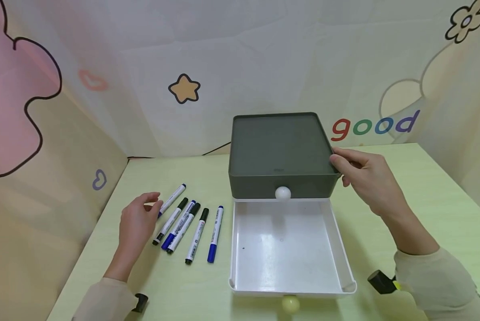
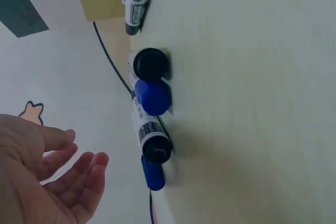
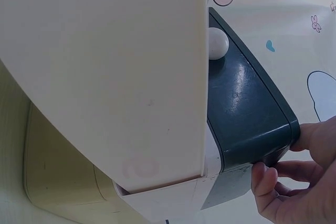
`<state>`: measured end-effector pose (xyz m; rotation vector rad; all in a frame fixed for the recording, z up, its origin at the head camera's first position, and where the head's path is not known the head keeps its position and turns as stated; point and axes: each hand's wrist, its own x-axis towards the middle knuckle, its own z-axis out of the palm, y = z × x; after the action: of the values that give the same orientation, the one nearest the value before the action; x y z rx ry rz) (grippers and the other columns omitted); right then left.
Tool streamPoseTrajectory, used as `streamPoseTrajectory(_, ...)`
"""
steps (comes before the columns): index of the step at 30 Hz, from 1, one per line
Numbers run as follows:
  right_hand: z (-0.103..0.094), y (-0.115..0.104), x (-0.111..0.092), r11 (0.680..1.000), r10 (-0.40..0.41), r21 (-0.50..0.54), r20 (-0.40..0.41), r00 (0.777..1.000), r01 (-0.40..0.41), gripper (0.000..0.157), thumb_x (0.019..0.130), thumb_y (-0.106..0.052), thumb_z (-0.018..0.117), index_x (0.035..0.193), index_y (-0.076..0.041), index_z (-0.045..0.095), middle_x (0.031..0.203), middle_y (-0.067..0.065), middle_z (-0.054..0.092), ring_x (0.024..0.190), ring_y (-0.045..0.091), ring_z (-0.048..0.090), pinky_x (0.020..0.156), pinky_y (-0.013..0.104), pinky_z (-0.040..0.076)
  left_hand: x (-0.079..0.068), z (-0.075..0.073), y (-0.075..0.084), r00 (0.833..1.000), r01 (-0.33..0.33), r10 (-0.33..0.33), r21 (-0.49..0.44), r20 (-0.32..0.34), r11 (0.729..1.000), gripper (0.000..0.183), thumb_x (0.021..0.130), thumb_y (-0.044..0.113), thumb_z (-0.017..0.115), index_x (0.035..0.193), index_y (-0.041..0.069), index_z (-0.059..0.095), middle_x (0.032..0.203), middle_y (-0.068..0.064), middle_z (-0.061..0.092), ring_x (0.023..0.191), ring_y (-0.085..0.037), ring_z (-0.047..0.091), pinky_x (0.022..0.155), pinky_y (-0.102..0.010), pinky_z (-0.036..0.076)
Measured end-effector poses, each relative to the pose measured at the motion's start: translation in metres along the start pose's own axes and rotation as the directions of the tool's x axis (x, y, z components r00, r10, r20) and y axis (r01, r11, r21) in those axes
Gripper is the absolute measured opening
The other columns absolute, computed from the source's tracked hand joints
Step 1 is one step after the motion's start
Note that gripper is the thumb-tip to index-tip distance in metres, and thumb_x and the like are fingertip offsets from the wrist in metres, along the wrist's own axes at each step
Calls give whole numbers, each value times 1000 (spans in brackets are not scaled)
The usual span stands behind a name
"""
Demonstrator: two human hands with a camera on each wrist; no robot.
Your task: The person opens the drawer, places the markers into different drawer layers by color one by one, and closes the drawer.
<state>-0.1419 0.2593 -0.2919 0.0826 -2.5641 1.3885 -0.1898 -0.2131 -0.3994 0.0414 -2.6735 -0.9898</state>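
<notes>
A small desktop drawer box (image 1: 280, 142) with a dark green upper part stands on the table. Its lower white drawer (image 1: 280, 249) is pulled out toward me. My right hand (image 1: 370, 183) grips the box's right side near the front corner, thumb at the top edge; the right wrist view also shows curled fingers against the side. To the left lie several whiteboard markers (image 1: 195, 236) with black or blue caps. Just beside the leftmost marker (image 1: 171, 199) is my left hand (image 1: 137, 223). In the left wrist view its fingers are loosely bent, apart from the markers, and hold nothing.
A white knob (image 1: 283, 193) sits on the green front, and a yellow knob (image 1: 291, 304) on the drawer front. The light green table (image 1: 200, 294) ends at a printed cloth backdrop (image 1: 264, 58) behind and at both sides.
</notes>
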Motion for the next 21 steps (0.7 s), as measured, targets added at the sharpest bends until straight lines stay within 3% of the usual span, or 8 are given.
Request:
streamPoseTrajectory(5,0,0,0,1000,4,0,-1,1000,-4,46,106,-31,60,143,-4,61,76,-2,61,68,13,56,51,37,29,9,6,-6,999,40,-41,36,29,999,30,101,17,65,128,3,70,120,-16,72,99,-33,72,61,-37,49)
streamPoseTrajectory(12,0,0,1,1000,11,-6,2,1000,-11,46,106,-31,60,143,-3,61,75,0,60,69,13,56,52,37,29,22,14,-12,994,70,-76,77,77,995,31,101,17,64,128,1,69,123,-19,70,104,-36,70,69,-45,52)
streamPoseTrajectory(21,0,0,1,1000,1,-3,1,1000,-1,46,106,-30,60,142,-2,62,75,-1,60,68,12,56,52,37,30,31,21,-12,975,142,-163,145,148,979,34,102,21,64,131,2,67,125,-20,68,100,-41,66,75,-49,50)
